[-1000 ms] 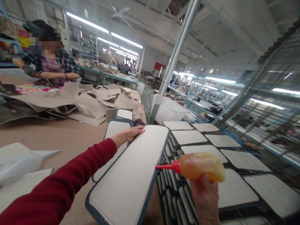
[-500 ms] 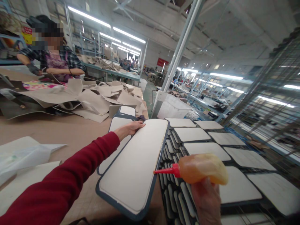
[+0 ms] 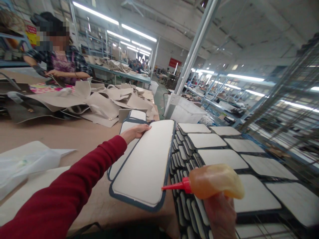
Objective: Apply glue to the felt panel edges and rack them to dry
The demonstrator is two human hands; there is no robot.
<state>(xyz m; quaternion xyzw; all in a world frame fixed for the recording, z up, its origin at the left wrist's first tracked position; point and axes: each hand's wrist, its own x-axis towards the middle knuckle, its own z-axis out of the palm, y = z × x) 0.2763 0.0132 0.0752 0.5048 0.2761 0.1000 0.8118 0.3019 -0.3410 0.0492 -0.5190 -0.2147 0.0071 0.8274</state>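
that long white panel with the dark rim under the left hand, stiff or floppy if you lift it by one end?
Probably fairly stiff: the panel lies flat with straight edges and overhangs the table edge without sagging. Likely light for its size, since the left hand steadies it with fingertips alone. Its smooth face may slide easily on the panel beneath.

bare tabletop [image 3: 62, 136] lay open left of the panel [image 3: 147, 159]; to its right, racked panels [image 3: 206, 141] crowded close (edges nearly touching), fabric pieces [image 3: 99, 103] blocking the far end.
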